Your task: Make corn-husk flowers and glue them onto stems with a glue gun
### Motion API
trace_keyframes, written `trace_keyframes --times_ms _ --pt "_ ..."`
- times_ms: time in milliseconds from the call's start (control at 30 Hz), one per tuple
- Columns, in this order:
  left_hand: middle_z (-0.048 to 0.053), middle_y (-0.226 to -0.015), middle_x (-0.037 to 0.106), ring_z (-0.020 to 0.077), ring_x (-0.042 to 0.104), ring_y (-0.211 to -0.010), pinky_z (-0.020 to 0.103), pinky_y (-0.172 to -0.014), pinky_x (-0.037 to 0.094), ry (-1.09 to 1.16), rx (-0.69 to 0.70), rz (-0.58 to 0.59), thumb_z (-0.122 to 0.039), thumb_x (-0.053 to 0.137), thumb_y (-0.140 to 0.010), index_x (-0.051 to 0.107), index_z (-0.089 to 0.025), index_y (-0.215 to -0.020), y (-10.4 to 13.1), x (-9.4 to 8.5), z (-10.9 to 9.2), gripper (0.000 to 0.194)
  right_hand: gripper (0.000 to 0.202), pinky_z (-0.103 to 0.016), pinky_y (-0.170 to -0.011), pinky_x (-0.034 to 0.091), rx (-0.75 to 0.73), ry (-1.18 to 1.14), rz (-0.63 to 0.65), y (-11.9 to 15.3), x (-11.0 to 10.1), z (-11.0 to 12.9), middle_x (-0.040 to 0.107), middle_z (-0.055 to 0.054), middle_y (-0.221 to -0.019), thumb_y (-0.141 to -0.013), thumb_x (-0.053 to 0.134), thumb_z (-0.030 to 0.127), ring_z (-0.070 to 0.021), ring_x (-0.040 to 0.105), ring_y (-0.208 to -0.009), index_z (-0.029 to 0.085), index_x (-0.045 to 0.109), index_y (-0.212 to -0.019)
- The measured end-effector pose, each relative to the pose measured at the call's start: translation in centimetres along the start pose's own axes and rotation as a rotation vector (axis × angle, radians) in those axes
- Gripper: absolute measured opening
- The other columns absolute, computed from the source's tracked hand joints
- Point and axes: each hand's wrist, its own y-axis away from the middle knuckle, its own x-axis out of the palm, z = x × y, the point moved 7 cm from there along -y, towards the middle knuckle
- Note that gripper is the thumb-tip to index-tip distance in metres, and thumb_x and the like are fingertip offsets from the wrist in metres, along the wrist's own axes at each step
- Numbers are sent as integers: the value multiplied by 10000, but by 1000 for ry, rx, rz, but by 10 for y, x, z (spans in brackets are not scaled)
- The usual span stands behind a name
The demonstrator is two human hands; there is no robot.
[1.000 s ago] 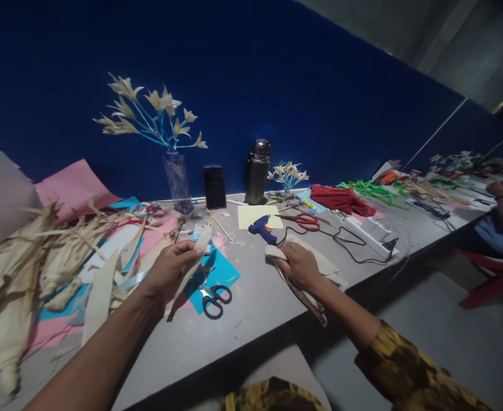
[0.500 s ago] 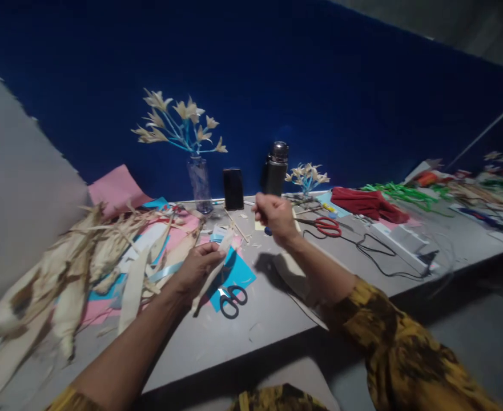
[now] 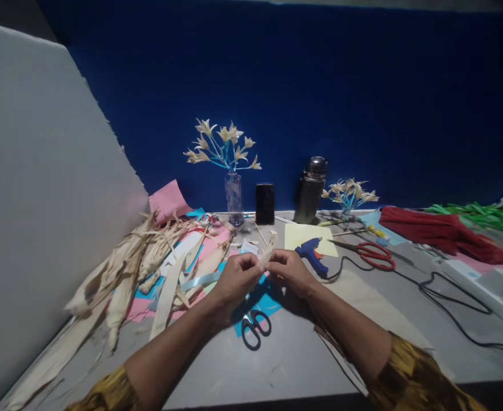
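Observation:
A pale strip of dried husk (image 3: 267,252) stands up between my two hands, above the blue paper (image 3: 272,301). My left hand (image 3: 237,279) pinches it from the left side. From the right, the fingertips of my right hand (image 3: 292,270) close on the same strip and meet the left fingers. The lower part of the strip is hidden by the hands. Black-handled scissors (image 3: 255,330) lie just below on the blue paper's edge. Beyond my right hand a blue glue gun (image 3: 313,256) rests by a yellow sheet (image 3: 298,233).
Dried husks (image 3: 118,299) are heaped over coloured paper at left. A bottle of husk flowers (image 3: 234,200), a phone (image 3: 265,204) and a flask (image 3: 311,191) stand along the blue wall. Red-handled scissors (image 3: 375,256), a black cord (image 3: 446,311) and red cloth (image 3: 443,234) lie at right.
My right hand has come down and left to join my left hand at the husk strip. The view has turned, and the glue gun now shows.

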Motion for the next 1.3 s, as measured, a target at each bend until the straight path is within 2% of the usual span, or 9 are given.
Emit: trace_keyframes --times_ms 267,400,533,700,800,933,1100,1200,1300 --pt "-38 -582 530 80 432 -532 201 -503 314 249 -120 96 -318 859 -600 584 -160 -697 12 6 3 332 213 -204 -444 335 58 -3 95 3 4 -7 559 41 -587 -692 776 325 -80 446 -479 150 704 -789" --pt "-34 -601 545 72 445 -542 193 -512 318 268 -159 105 -267 861 -596 584 -151 -693 12 3 7 315 282 -195 -453 337 76 -99 107 3 6 -11 614 17 -672 -681 809 336 -70 456 -489 146 698 -857" --pt "-24 -612 555 75 463 -541 192 -502 310 244 -202 209 -252 848 -621 602 -150 -718 10 2 13 284 248 -197 -446 308 112 -148 78 3 8 -13 583 27 -585 -607 843 266 -65 430 -466 130 685 -741" --pt "-41 -563 519 61 404 -457 195 -439 237 223 -253 328 -291 864 -612 587 -161 -704 8 -1 15 319 271 -186 -446 287 198 -384 122 3 7 -8 540 33 -554 -544 861 215 -51 396 -463 130 630 -657" --pt "-33 -576 538 71 426 -469 200 -447 246 217 -228 316 -283 863 -607 587 -165 -706 5 -4 15 315 321 -169 -450 279 215 -482 134 2 4 -4 493 51 -553 -577 884 262 -44 374 -474 144 602 -677" --pt "-26 -591 543 75 440 -510 208 -487 265 211 -207 292 -258 862 -591 589 -157 -681 3 -2 18 305 389 -191 -491 330 181 -390 173 6 10 -4 577 16 -667 -625 879 376 -76 443 -539 157 645 -845" --pt "-22 -603 533 88 455 -571 224 -543 284 202 -220 317 -221 858 -565 598 -148 -636 7 6 15 279 330 -222 -493 266 101 -255 152 9 18 -7 493 47 -544 -628 863 292 -72 378 -511 150 565 -608" --pt "-35 -597 496 78 405 -549 229 -532 253 192 -251 366 -221 842 -604 606 -152 -672 10 7 15 256 360 -230 -484 242 141 -299 139 8 15 -10 450 66 -497 -599 865 239 -72 356 -486 168 515 -553" --pt "-28 -619 499 83 416 -563 234 -544 274 203 -212 406 -217 836 -621 584 -153 -661 9 6 12 263 383 -220 -469 237 215 -377 128 6 8 -11 426 76 -476 -562 877 226 -66 344 -461 174 498 -538"
